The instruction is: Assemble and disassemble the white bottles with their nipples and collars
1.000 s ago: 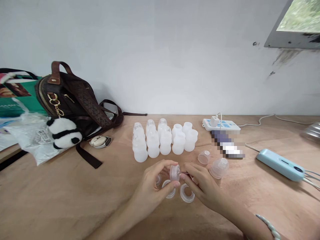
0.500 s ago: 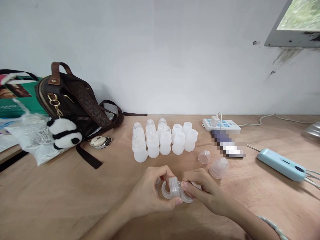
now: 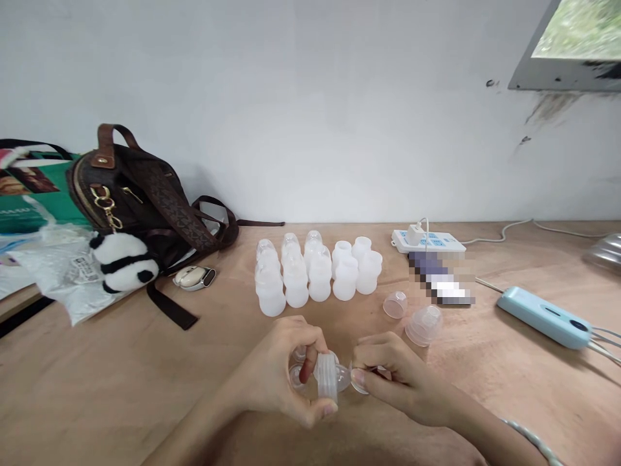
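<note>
My left hand [image 3: 295,369] is closed around a clear ribbed bottle collar [image 3: 326,378], held on edge between thumb and fingers. A clear bottle nipple [image 3: 343,378] sticks out of the collar's right side. Its tip is pinched between the thumb and fingers of my right hand [image 3: 388,372]. Behind my left fingers, more clear round parts [image 3: 297,375] lie on the table, partly hidden. Another clear rounded piece [image 3: 359,388] shows under my right fingertips. Beyond my hands stand several frosted baby bottles [image 3: 295,285], capped on the left and open-necked [image 3: 345,278] on the right.
Clear dome caps [image 3: 424,325] lie right of the bottles, one smaller-looking cap [image 3: 395,304] apart. Farther right are a power strip [image 3: 436,243], a blurred-out flat object [image 3: 441,281] and a light-blue device [image 3: 543,317] with cables. A backpack [image 3: 145,188] with a panda charm [image 3: 125,262] stands left.
My left hand and the collar have shifted slightly left, away from my right hand. More of the nipple now shows between them. The bottles and caps have stayed put.
</note>
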`<action>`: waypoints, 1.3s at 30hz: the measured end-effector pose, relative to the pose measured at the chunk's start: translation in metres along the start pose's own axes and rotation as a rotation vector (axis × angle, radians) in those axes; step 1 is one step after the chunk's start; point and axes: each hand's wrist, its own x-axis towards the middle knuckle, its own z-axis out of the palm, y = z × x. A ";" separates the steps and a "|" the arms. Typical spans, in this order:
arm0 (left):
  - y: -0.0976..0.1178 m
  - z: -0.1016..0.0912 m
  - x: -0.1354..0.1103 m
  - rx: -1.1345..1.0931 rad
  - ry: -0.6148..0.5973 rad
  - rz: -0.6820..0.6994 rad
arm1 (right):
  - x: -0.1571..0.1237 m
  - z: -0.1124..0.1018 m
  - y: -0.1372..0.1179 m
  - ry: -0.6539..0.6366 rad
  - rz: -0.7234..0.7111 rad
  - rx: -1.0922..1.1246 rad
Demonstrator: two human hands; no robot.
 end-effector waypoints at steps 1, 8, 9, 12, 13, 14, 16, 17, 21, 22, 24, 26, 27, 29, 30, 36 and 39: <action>0.000 -0.001 -0.001 0.000 0.003 0.009 | -0.001 0.000 -0.001 -0.002 -0.004 0.003; -0.004 -0.003 -0.004 0.018 0.034 0.053 | -0.001 -0.003 -0.003 0.005 -0.029 -0.004; -0.004 -0.002 -0.003 0.022 0.030 0.039 | -0.001 -0.003 -0.002 0.010 -0.024 -0.013; -0.006 0.001 0.001 0.042 0.045 0.008 | 0.001 -0.001 0.003 0.048 0.029 -0.013; -0.007 0.002 0.002 0.055 0.059 0.008 | 0.001 0.001 0.005 0.069 0.046 -0.008; -0.007 0.002 0.004 0.067 0.072 0.010 | 0.001 0.002 0.007 0.093 0.054 -0.006; -0.007 0.002 0.006 0.084 0.088 0.020 | 0.002 0.005 0.010 0.149 0.063 -0.019; -0.006 0.002 0.007 0.088 0.090 0.025 | 0.003 0.006 0.011 0.174 0.065 -0.033; -0.005 0.003 0.008 0.124 0.093 0.055 | 0.006 0.007 0.015 0.196 0.055 -0.106; -0.006 0.004 0.008 0.140 0.096 0.067 | 0.007 0.005 0.016 0.196 0.041 -0.123; -0.009 0.005 0.007 0.167 0.105 0.099 | 0.008 0.001 0.019 0.219 0.002 -0.167; -0.014 0.004 0.006 0.191 0.143 0.144 | 0.009 -0.006 0.023 0.280 -0.035 -0.241; -0.016 0.004 0.005 0.207 0.180 0.168 | 0.009 -0.010 0.025 0.319 -0.045 -0.295; -0.021 0.002 0.004 0.250 0.278 0.211 | 0.010 -0.020 0.028 0.400 -0.053 -0.433; -0.022 0.001 0.004 0.276 0.324 0.230 | 0.010 -0.026 0.030 0.434 -0.061 -0.518; -0.026 0.000 0.005 0.463 0.404 0.321 | 0.031 -0.052 0.042 0.377 -0.134 -0.910; -0.027 0.002 0.006 0.531 0.389 0.356 | 0.044 -0.055 0.051 0.319 -0.122 -0.864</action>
